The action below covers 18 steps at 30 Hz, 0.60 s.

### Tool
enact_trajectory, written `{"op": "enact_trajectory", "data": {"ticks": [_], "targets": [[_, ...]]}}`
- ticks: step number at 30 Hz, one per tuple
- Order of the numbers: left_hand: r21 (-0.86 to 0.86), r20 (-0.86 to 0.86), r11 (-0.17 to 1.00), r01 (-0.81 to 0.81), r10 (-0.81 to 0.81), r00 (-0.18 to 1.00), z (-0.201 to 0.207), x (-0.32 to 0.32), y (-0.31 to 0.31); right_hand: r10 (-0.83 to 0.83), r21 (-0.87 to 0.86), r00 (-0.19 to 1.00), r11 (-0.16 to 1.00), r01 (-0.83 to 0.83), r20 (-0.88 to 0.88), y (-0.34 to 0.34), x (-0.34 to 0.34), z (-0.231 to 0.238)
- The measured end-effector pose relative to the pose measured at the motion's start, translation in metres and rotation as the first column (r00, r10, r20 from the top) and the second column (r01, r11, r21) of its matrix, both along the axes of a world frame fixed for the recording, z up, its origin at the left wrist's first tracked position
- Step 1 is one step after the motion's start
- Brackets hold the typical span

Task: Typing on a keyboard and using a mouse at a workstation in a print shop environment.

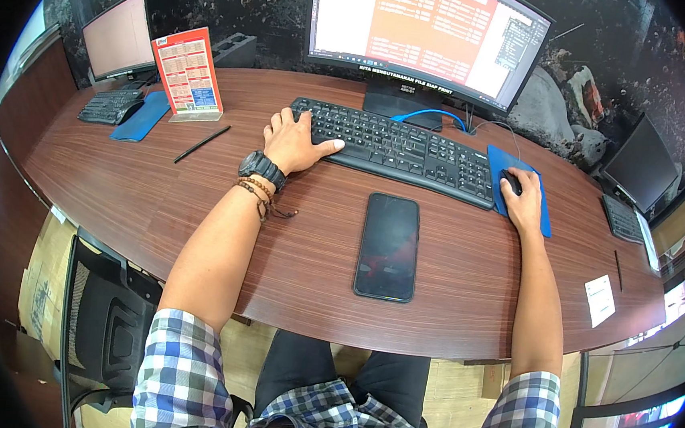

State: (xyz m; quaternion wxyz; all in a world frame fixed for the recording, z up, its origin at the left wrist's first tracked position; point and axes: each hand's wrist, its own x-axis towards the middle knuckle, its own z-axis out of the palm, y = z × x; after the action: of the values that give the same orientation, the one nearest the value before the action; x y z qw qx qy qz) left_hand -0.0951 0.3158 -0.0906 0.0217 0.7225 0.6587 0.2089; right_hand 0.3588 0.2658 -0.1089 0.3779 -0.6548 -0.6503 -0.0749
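Observation:
My left hand (292, 142) rests spread over the left end of a black keyboard (396, 147), fingers on the keys and thumb stretched to the right along its lower rows. A dark watch and beaded bracelets circle that wrist. At the keyboard's right end, my right hand (524, 194) is curled over a black computer mouse (511, 182), which sits on a blue mouse pad (542, 207). Part of the mouse is hidden under the fingers. Between my forearms lies a black smartphone (388, 247), its screen dark.
A lit monitor (429, 28) stands behind the keyboard, with a blue cable (435, 113) by its base. To the left are a red-and-white card stand (189, 73), a black pen (201, 144) and another monitor (120, 35). A white paper (600, 299) lies right. An office chair (113, 321) stands lower left.

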Motion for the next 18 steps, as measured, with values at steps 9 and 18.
{"op": "enact_trajectory", "data": {"ticks": [9, 18], "targets": [[-0.010, -0.013, 1.000, 0.006, -0.006, 1.000, -0.002, 0.001, 0.001, 0.079, 0.009, 0.997, 0.997, -0.079, 0.008, -0.003, -0.004, 0.003], [0.047, -0.040, 0.999, 0.015, -0.013, 0.999, 0.007, 0.006, -0.003, 0.315, 0.000, 0.899, 0.944, -0.331, 0.304, 0.003, -0.107, 0.020]]}}
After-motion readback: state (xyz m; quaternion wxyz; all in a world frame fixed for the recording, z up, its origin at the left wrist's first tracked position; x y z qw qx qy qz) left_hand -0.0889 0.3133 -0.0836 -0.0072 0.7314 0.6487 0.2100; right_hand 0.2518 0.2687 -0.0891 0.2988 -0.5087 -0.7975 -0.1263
